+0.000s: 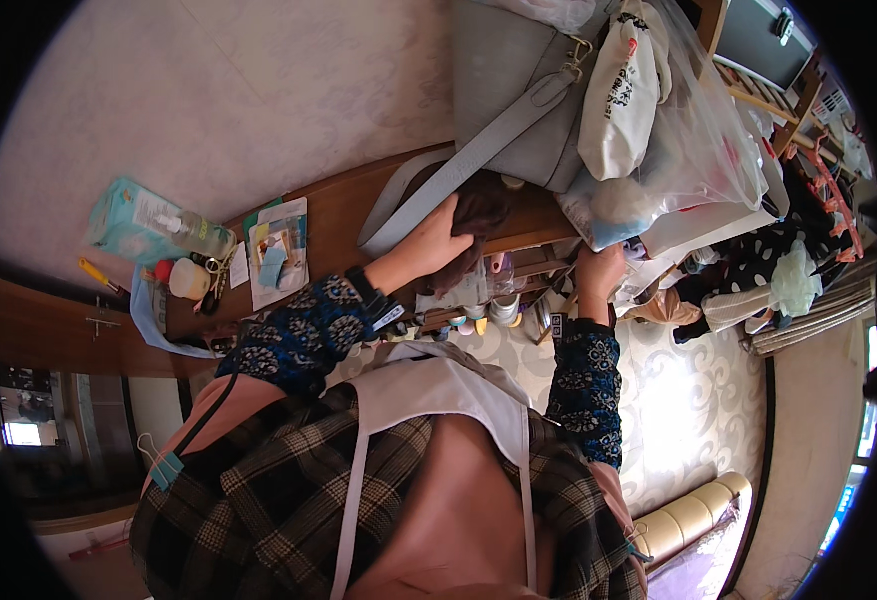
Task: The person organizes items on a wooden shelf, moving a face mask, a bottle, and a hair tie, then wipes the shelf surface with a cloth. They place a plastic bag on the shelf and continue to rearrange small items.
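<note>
My left hand (427,246) is closed on a dark brown cloth (482,207) at the edge of the wooden shelf. Part of the cloth hangs below my fingers. Just above it runs the wide grey strap (479,142) of a grey bag (504,85), which leans against the wall. Further right, my right hand (600,272) is closed at the lower corner of a clear plastic bag (697,150). Something blue and pale shows inside that bag near my fingers. A white cloth pouch (623,100) rests against the plastic bag.
Left on the shelf (334,225) are a pump bottle (202,234), a teal pack (124,215), a white jar (190,279) and papers with small cards (281,255). Bottles stand on a lower rack beneath. Hanging clothes (759,260) crowd the right side.
</note>
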Demonstrator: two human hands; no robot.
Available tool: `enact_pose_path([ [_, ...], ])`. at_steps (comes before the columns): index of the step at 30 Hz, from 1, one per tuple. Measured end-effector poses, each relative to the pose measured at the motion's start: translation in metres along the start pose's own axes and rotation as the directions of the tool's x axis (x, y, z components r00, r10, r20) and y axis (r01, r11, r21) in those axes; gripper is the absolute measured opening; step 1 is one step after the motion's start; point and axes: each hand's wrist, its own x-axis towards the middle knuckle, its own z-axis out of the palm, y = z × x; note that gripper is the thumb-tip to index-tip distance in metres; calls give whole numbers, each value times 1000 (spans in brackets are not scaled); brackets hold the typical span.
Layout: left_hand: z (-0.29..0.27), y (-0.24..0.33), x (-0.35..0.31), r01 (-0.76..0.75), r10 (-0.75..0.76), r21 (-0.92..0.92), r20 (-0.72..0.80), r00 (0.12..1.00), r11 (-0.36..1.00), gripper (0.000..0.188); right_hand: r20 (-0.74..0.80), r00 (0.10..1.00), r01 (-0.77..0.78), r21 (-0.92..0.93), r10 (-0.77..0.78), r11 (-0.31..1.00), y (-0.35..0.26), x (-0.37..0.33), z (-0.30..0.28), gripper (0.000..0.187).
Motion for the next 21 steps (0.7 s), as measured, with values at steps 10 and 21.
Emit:
enact_pose_path([
  [10, 35, 41, 38, -414, 405, 66, 118, 907, 908, 58, 39, 999, -36, -32, 38, 999, -5, 2, -2, 23],
  [21, 63, 57, 41, -422, 423, 282, 62, 904, 862, 85, 71, 996, -49, -44, 52, 998, -4, 4, -4, 22],
])
